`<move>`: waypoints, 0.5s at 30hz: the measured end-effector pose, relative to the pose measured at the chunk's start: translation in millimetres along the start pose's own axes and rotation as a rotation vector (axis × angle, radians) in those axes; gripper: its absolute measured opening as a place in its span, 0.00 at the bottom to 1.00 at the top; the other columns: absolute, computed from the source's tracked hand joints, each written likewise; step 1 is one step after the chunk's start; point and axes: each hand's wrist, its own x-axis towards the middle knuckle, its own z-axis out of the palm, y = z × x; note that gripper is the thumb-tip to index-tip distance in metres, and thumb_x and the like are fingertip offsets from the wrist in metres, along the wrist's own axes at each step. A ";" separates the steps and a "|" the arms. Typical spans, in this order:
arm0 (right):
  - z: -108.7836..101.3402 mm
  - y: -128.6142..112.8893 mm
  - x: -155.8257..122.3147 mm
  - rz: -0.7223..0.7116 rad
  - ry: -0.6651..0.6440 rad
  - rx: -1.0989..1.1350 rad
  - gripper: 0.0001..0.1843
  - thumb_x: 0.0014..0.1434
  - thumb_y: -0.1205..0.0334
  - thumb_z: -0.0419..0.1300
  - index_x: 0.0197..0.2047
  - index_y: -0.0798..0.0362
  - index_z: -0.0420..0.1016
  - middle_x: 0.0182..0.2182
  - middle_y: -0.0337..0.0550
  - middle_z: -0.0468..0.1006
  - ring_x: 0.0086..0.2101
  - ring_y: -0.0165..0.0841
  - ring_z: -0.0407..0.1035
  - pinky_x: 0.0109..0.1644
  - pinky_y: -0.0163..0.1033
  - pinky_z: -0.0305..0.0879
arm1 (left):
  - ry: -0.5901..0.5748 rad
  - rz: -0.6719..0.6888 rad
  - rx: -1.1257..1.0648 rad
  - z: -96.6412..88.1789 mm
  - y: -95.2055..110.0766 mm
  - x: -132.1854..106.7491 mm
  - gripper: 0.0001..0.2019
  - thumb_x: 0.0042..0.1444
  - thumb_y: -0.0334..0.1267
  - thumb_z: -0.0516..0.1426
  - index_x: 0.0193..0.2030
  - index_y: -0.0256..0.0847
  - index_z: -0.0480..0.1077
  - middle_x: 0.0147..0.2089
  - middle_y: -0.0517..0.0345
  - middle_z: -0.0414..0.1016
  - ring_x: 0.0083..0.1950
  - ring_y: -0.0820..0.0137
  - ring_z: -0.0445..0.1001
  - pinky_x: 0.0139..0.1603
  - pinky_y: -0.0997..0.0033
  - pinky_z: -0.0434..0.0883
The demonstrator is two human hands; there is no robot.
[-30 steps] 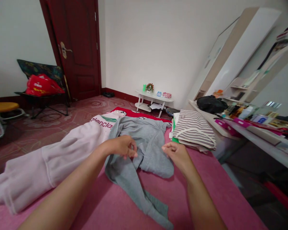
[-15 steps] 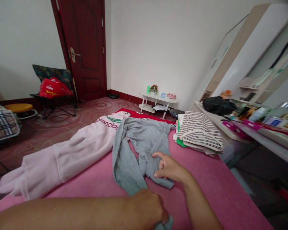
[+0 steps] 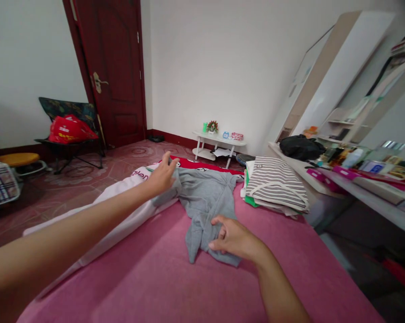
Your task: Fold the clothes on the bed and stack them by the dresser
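A grey garment [image 3: 205, 197] lies crumpled on the pink bed cover [image 3: 162, 278]. My left hand [image 3: 162, 176] reaches far forward and is closed on the grey garment's far left part, over the pale pink garment [image 3: 115, 215]. My right hand [image 3: 234, 238] rests on the near edge of the grey cloth, fingers curled and gripping a fold.
A folded pile topped by striped cloth [image 3: 275, 184] sits to the right on the bed. A cluttered white desk [image 3: 360, 179] runs along the right. Beyond the bed stand a small white table [image 3: 219, 143], a chair with a red bag [image 3: 69, 130] and a dark red door [image 3: 113, 72].
My left hand has swung from the near end of the grey garment up to its far left part, carrying the cloth along. The long near sleeve is now folded up. My right hand stayed put.
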 end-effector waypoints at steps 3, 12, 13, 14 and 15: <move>5.1 -14.6 -5.6 0.008 0.115 -0.228 0.24 0.45 0.56 0.66 0.46 0.51 0.69 0.24 0.36 0.76 0.24 0.29 0.68 0.25 0.31 0.50 | -0.326 0.096 -0.159 22.0 43.4 -43.7 0.13 0.57 0.44 0.53 0.40 0.39 0.73 0.42 0.49 0.72 0.42 0.62 0.73 0.43 0.66 0.68; -4.9 -20.2 -0.6 0.051 0.340 -0.146 0.07 0.47 0.64 0.52 0.21 0.53 0.68 0.16 0.38 0.72 0.19 0.28 0.65 0.24 0.32 0.51 | -0.426 -0.130 -0.853 27.3 86.8 -97.0 0.18 0.57 0.50 0.53 0.25 0.37 0.67 0.25 0.57 0.69 0.27 0.70 0.67 0.28 0.73 0.61; -15.7 -16.2 -3.3 0.042 0.367 -0.002 0.07 0.46 0.63 0.52 0.20 0.52 0.66 0.15 0.37 0.70 0.17 0.27 0.64 0.23 0.32 0.52 | -0.381 -0.233 -1.033 20.3 79.9 -89.6 0.18 0.57 0.50 0.53 0.25 0.37 0.67 0.25 0.58 0.69 0.26 0.72 0.66 0.28 0.74 0.62; -27.7 -11.0 -6.6 0.026 0.420 0.143 0.07 0.46 0.63 0.51 0.20 0.52 0.65 0.14 0.37 0.69 0.16 0.27 0.63 0.22 0.32 0.54 | -0.313 -0.360 -1.199 11.6 72.1 -81.3 0.17 0.56 0.49 0.54 0.27 0.37 0.67 0.25 0.59 0.69 0.25 0.73 0.66 0.27 0.75 0.64; -40.2 -4.4 -10.2 0.010 0.499 0.282 0.06 0.46 0.61 0.52 0.20 0.52 0.64 0.14 0.37 0.69 0.16 0.27 0.63 0.22 0.32 0.55 | -0.225 -0.501 -1.338 1.7 63.9 -73.0 0.14 0.55 0.47 0.56 0.28 0.37 0.67 0.24 0.60 0.69 0.25 0.73 0.67 0.27 0.75 0.65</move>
